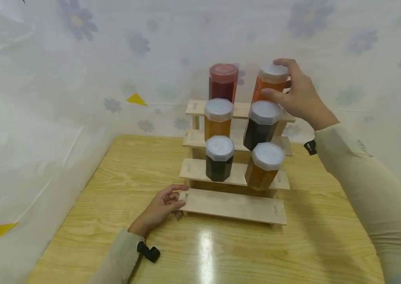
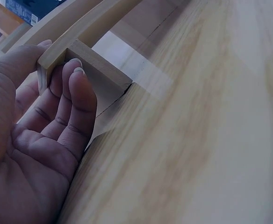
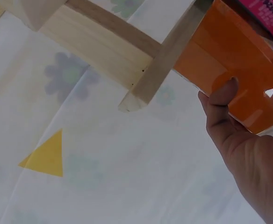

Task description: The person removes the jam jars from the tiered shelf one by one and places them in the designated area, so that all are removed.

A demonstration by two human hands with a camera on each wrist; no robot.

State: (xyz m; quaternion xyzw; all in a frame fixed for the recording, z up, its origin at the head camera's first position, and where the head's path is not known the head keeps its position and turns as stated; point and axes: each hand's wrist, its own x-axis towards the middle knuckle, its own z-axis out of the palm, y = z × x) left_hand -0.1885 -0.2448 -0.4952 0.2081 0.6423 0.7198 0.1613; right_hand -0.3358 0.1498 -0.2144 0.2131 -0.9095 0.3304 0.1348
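My right hand [image 1: 301,92] grips an orange jar [image 1: 269,85] with a clear lid, at the right end of the top step of a wooden tiered rack [image 1: 221,201]. In the right wrist view the thumb and fingers curl round the orange jar [image 3: 230,60], whose base is at the step's board. My left hand [image 1: 161,207] holds the left end of the rack's lowest step. In the left wrist view, the left hand's fingers [image 2: 82,93] curl under that wooden end, with the thumb over it. Left of the orange jar stands a dark red jar [image 1: 223,81] with a reddish lid.
On the middle steps stand an amber jar [image 1: 218,122], a black jar [image 1: 260,126], a dark jar [image 1: 219,159] and a brown jar [image 1: 264,165], all with clear lids. The rack rests on a wood-grain table [image 1: 133,165]. Behind hangs a flowered sheet [image 1: 172,47].
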